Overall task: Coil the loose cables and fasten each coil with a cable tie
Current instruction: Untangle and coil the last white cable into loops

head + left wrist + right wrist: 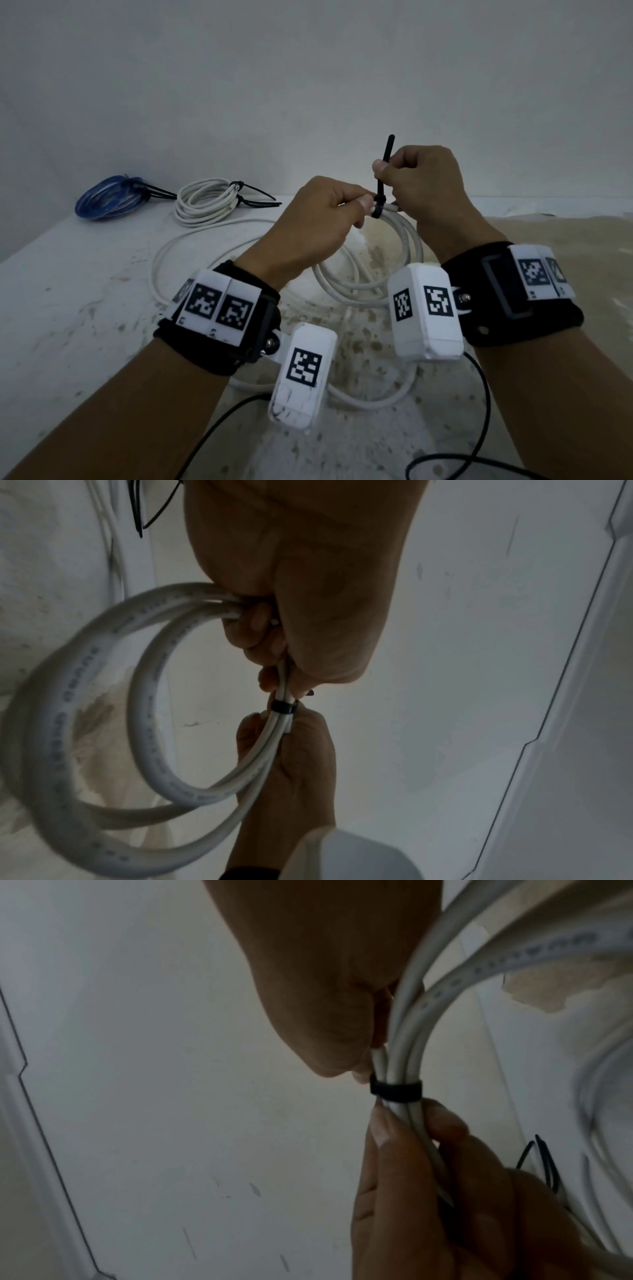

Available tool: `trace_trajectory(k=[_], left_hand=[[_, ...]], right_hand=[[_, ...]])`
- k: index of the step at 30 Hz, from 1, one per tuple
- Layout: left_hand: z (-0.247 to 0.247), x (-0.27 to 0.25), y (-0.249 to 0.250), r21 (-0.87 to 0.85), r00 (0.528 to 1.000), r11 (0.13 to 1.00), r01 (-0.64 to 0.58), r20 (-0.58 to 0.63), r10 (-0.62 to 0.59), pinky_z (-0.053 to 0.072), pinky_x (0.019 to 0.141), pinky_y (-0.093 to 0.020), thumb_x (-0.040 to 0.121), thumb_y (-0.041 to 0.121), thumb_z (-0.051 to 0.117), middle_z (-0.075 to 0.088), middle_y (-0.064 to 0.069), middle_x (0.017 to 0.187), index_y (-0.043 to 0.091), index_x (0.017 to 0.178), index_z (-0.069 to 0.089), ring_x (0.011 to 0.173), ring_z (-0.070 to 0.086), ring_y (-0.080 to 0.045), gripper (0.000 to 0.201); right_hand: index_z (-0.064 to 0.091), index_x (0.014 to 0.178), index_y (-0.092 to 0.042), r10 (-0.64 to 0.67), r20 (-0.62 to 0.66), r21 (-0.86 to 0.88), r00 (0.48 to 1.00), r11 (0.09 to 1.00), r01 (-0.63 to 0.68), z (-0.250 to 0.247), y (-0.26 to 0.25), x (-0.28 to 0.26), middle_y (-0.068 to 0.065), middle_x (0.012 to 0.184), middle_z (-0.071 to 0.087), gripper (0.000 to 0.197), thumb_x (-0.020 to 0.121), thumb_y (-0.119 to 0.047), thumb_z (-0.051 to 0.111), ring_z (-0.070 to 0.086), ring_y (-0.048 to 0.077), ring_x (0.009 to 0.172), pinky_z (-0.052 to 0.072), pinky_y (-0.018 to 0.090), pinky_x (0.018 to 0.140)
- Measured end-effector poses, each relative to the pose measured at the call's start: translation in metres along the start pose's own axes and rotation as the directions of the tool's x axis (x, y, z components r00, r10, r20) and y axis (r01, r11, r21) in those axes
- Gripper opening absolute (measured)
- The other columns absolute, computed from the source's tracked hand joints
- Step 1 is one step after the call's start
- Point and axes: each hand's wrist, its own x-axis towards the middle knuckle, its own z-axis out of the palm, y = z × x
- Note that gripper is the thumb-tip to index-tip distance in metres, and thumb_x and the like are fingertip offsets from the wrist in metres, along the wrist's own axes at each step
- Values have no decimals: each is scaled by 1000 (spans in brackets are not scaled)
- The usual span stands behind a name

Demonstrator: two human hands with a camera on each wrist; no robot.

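Observation:
A white cable [409, 236] is looped into a coil that I hold above the table. A black cable tie [379, 205] is wrapped round the bunched strands; its band shows in the left wrist view [283, 706] and the right wrist view [395, 1089]. My left hand [363, 209] grips the strands just beside the band. My right hand [385, 168] pinches the tie's tail, which stands straight up above the coil. The rest of the same white cable [161, 263] trails loose over the table.
At the back left lie a blue coil [109, 197] and a white coil [205, 202], each bound with black ties. The white table [68, 308] has worn tan patches and meets a plain wall behind. Black camera leads [483, 411] run near the front edge.

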Motion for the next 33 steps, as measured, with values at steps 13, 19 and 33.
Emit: trace_trajectory(k=[13,19,33], left_hand=[[-10,8,-5,-9,995,998,65,-80,-66,46,66,-29,99,18,52,67,-1,71,12,82,75,64,60,-11,29],[-16,9,-4,-61,991,994,86,-94,-92,34,56,-21,99,20,55,61,5,68,17,82,70,47,46,2,23],[-13,13,-7,-947,907,284,154,21,-420,50,50,-19,104,42,38,51,5,51,7,88,62,45,52,-8,46]], right_hand=[[65,98,0,335,568,152,752,855,-496,-11,-20,-14,17,79,72,64,94,-62,48,66,24,60,57,34,59],[60,74,-14,273,633,162,724,868,-469,-3,-27,-17,-2,55,40,42,96,-50,55,29,9,43,25,21,41],[65,79,-5,397,149,711,906,594,-377,18,-33,-20,-4,49,36,49,101,-46,50,24,9,40,23,22,40]])
